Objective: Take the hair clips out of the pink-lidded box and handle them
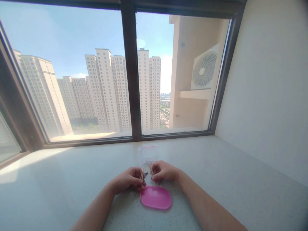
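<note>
The biggest thing on my feed is a wide dark-framed window (130, 64), split by a central mullion, with pale high-rise apartment towers (108, 89) beyond the glass, well ahead of the fingers. Up and to the right of them, an outdoor air-conditioner unit (204, 69) is mounted on a beige wall outside. A plain cream wall (264, 80) runs along the right side of the room. Below the window, a speckled stone tabletop (216, 166) extends under both of my forearms.

My left hand (128, 179) and right hand (163, 170) sit close together over the tabletop, with a small gap between them. The fingers (137, 173) of the left hand are curled and pinching a thin wooden stick (142, 174), and the fingers (156, 168) of the right hand pinch a second wooden stick (151, 170) in the same way. Both sticks stand slightly tilted in that gap.

A pink oval dish (156, 197) lies just nearer me than the fingers, almost under them. A clear plastic bag (148, 154) with a pink strip lies just beyond them. Some small dark bits (145, 174) sit by the left fingertips, too small for me to identify.
</note>
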A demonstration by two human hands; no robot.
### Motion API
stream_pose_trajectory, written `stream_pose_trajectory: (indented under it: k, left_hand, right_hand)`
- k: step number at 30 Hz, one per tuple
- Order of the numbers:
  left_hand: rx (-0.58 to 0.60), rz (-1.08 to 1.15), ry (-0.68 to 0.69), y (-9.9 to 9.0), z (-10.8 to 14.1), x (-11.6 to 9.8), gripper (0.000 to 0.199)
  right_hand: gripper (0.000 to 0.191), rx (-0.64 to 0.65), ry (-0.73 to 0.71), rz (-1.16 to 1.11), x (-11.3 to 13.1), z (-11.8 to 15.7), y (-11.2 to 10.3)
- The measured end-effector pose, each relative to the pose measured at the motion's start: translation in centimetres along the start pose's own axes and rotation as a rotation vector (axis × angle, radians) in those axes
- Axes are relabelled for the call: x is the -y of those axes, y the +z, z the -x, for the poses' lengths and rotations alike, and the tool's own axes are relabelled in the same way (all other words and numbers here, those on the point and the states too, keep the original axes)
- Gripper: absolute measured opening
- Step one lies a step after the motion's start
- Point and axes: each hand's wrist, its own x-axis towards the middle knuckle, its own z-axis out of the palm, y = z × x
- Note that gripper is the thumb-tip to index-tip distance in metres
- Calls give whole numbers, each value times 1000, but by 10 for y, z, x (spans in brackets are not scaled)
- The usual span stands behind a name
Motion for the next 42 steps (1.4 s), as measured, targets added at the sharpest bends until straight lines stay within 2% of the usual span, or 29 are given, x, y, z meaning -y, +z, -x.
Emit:
stream_pose_trajectory:
  k: [9,22,42]
  left_hand:
    - [-9,15,-12,1,1,-1,27]
    - [-7,2,-3,2,0,-1,28]
    - [-10,-25,7,1,0,0,26]
  right_hand:
    - [49,-4,13,-13,0,0,1]
    - [44,22,-16,-4,-4,0,-2]
    - [47,-20,6,-18,-4,0,-1]
